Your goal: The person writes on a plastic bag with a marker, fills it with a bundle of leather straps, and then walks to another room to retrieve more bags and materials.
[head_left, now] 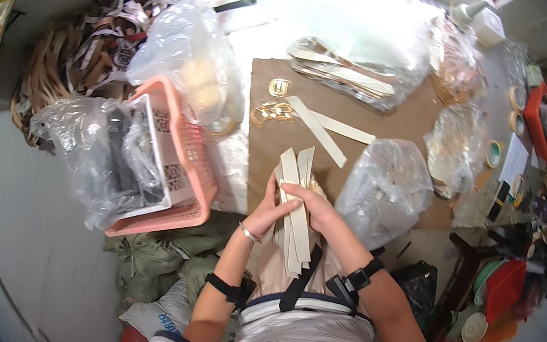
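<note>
Both my hands hold a bundle of cream-coloured flat strips (295,174) over the near edge of a brown cardboard sheet (401,123). My left hand (267,214) grips the bundle from the left side. Over the top of it lies my right hand (311,205), fingers across the strips. The strips fan out upward and hang down toward my lap. Two loose cream strips (327,131) lie crossed on the cardboard beyond, next to several gold metal buckles (274,109).
A pink plastic basket (184,151) with bagged items stands at left. Clear plastic bags (384,187) sit right of my hands and at the back (345,72). Tape rolls (495,153), a white bottle (476,19) and clutter line the right side. Green sacks (154,259) lie below.
</note>
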The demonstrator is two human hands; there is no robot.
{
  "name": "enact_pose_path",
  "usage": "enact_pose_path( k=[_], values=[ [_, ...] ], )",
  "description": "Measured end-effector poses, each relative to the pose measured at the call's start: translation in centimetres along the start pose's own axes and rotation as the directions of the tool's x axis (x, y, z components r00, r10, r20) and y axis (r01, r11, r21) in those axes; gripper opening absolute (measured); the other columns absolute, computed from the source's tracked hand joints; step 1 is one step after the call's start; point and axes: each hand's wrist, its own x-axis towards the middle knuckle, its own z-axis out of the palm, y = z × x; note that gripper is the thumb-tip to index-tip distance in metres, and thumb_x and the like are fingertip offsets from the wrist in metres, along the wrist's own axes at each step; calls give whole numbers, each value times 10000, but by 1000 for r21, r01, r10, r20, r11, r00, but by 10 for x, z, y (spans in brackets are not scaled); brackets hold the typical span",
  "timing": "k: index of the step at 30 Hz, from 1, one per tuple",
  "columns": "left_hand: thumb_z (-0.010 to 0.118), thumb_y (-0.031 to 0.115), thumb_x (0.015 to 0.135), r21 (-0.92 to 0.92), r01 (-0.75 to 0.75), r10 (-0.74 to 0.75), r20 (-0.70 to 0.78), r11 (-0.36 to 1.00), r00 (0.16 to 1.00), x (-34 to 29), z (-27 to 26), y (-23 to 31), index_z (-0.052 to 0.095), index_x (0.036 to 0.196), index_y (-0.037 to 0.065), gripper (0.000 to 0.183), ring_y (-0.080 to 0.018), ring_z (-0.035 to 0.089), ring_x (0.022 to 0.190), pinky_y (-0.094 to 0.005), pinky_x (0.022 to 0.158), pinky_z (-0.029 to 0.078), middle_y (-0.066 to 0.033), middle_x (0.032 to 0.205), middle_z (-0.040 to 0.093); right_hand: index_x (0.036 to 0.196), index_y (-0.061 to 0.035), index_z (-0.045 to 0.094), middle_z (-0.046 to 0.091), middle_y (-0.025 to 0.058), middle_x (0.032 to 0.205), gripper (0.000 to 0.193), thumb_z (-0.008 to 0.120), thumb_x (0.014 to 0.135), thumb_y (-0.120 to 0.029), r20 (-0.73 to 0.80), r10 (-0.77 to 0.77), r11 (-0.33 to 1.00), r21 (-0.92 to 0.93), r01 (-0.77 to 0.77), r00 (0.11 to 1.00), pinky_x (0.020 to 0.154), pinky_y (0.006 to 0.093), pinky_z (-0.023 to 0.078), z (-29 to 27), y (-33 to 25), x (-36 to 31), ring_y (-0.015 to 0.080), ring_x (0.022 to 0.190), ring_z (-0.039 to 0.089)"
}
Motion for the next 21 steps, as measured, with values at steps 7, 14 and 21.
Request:
enact_pose_path(
  k=[7, 14, 21],
  values=[
    [817, 262, 581, 580, -132, 352, -284, 803, 892, -7, -32, -10, 260, 1348, -3, 984, -341, 402, 1203, -397, 1027, 361, -211, 1226, 402, 1301, -73, 476, 593, 72, 1173, 543, 684, 855, -303, 153, -6, 990, 142, -16, 988, 860, 314, 495, 10, 40, 43, 174, 1043, 594],
    [841, 265, 554, 850, 176, 628, -491, 496, 603, 39, -62, -11, 319, 1370, 61, 990, -407, 440, 1164, -455, 983, 394, -222, 1270, 389, 1466, -109, 274, 401, 159, 1395, 826, 701, 810, -374, -26, -208, 839, -518, 165, 978, 1010, 367, 366, -28, 26, 44, 249, 1234, 414],
    [906, 447, 472, 757, 573, 460, -649, 313, 606, 76, -65, -22, 38, 1507, 208, 1371, -412, 155, 1390, -635, 1016, 289, -217, 1521, 93, 1383, -132, 422, 562, 35, 1244, 519, 558, 922, -326, -143, -299, 894, -388, 225, 943, 873, 296, 420, -118, 6, -85, 129, 1045, 528]
  ],
)
